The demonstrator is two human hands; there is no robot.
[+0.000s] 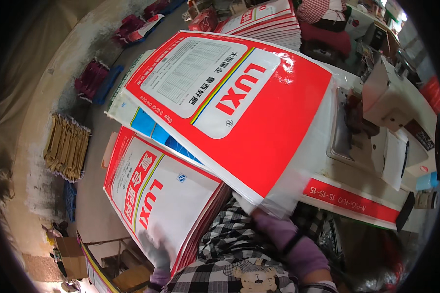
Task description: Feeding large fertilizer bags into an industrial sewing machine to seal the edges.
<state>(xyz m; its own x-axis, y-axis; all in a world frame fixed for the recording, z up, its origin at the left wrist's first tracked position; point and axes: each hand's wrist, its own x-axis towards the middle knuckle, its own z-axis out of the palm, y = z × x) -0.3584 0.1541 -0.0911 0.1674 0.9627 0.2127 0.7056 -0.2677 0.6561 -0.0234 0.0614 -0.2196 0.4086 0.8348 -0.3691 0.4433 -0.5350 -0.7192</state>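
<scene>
A large red and white printed sack [283,141] lies slantwise across the table, its right edge and plastic film smeared by motion. My right hand [244,201], in a pale glove below a purple sleeve, is closed at the sack's near corner; its fingertips are hidden by the edge. My left hand [157,249], gloved and somewhat blurred, lies with fingers stretched out at the near left side of a stack of white and red sacks [181,205]. Between the stack and the top sack, a blue and white sack [154,129] shows.
A sewing machine [396,102] stands at the right, on a worktop with a red-banded sheet [352,200]. More stacked sacks [274,24] are at the far side. Brown bundles [67,146] and purple bundles [92,80] sit along the left wall. A cardboard box [72,256] is lower left.
</scene>
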